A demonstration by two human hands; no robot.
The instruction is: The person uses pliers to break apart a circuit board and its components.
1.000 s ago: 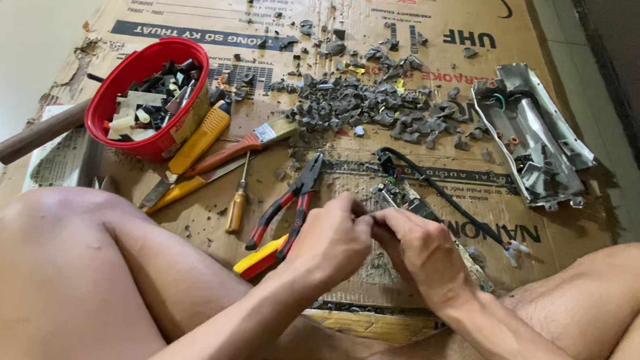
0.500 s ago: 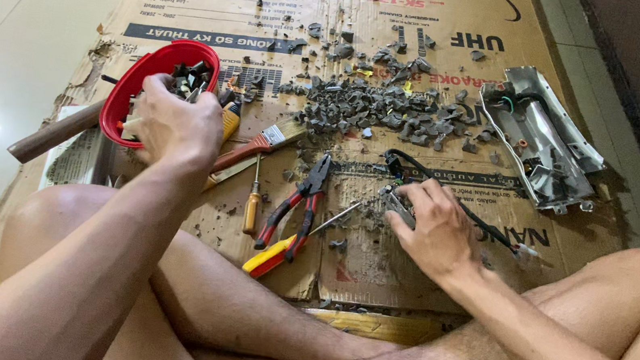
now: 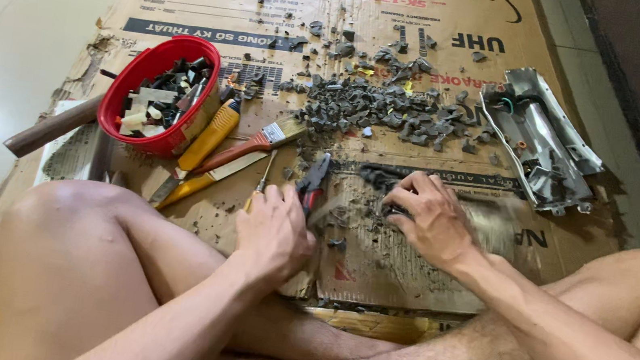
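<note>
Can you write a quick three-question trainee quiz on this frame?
1. True or false: the red bowl sits on the person's left side.
2. Which tool is the left hand on? A) red-handled pliers B) paintbrush C) hammer
3. Fill in: the right hand pinches a small dark ____ over the cardboard.

Key: 1 true. 2 A, the hand covers the handles while the jaws stick out above it. 3 part; its exact kind is too small to tell.
</note>
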